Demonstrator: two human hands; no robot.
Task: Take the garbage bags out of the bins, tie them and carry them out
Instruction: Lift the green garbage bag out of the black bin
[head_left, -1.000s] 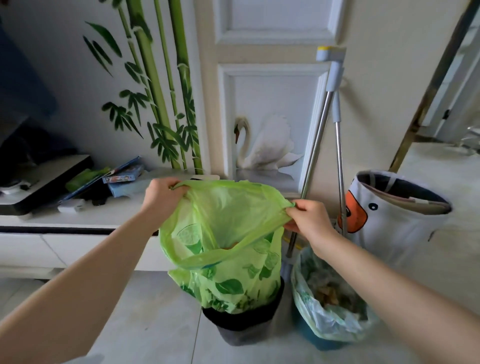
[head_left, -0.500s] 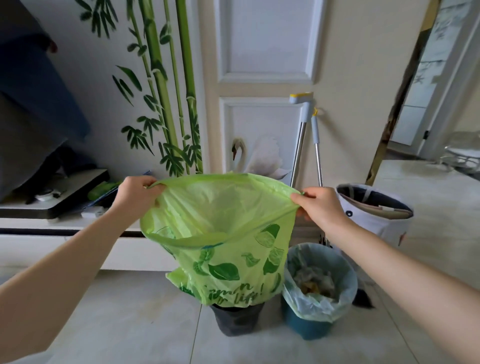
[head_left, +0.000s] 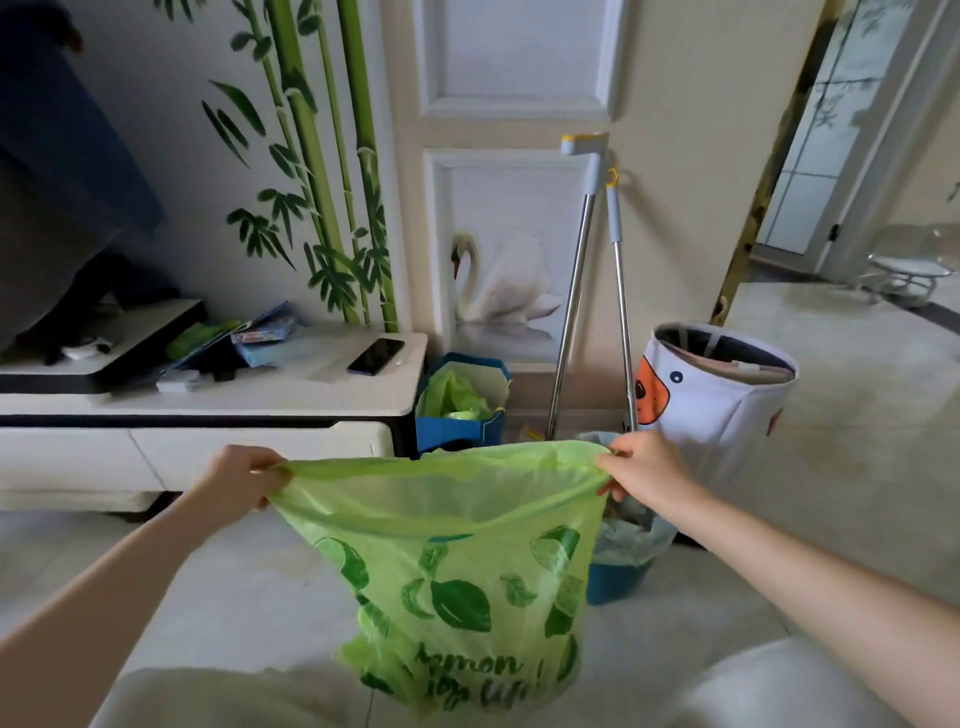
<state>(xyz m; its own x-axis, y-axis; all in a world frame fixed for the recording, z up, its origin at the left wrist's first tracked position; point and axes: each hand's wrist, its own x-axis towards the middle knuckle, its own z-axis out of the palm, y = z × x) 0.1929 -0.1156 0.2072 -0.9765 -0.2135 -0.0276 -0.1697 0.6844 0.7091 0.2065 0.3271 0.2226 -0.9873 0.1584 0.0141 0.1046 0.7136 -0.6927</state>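
A light green garbage bag (head_left: 457, 582) printed with dark green leaves hangs in front of me, its mouth stretched wide. My left hand (head_left: 239, 480) grips the left side of its rim and my right hand (head_left: 644, 470) grips the right side. The bag hides the dark bin it stood in. Behind the bag's right edge stands a blue bin (head_left: 618, 577) lined with a pale bag (head_left: 634, 535) holding rubbish.
A white fabric basket with an orange beak (head_left: 717, 395) stands at the right. Two metal poles (head_left: 571, 306) lean on the wall. A blue paper bag (head_left: 457, 400) holding green plastic sits beside a low white cabinet (head_left: 208, 415) carrying a phone (head_left: 375, 356).
The bag has come up and toward me, clear of the dark bin, which is now hidden. My hands have spread its mouth wider. The view has pulled back from the bins.
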